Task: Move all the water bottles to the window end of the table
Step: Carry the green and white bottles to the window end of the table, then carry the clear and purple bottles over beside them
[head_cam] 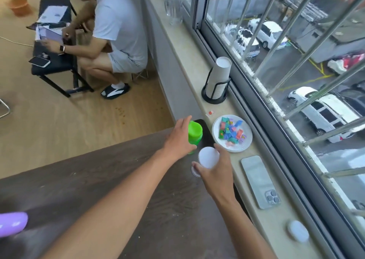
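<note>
Both hands are at the window end of the dark brown table (98, 179), each on one bottle. The left hand (178, 140) holds the green bottle (194, 133); its fingers are wrapped around the side of the bottle, with the lid free above them. This bottle stands upright, its long axis vertical and the lid pointing up to the camera. It is at the far corner of the table, on or just before a black object (205, 128) that lies there; I cannot tell which.

The right hand (216, 172) grips the white-lidded bottle (208, 157) from the right side, the thumb on the near side and the fingers on the far side. This bottle is also upright, so mostly its round white lid is visible; a part of the clear body shows under the thumb. It is just beside the green bottle, nearer to the camera.

On the windowsill (187, 61), a white plate (246, 146) with coloured pieces lies just beside the two bottles, and a phone (258, 181) lies face down next to the right wrist. A clear plastic bottle (172, 6) stands far along the sill.
</note>
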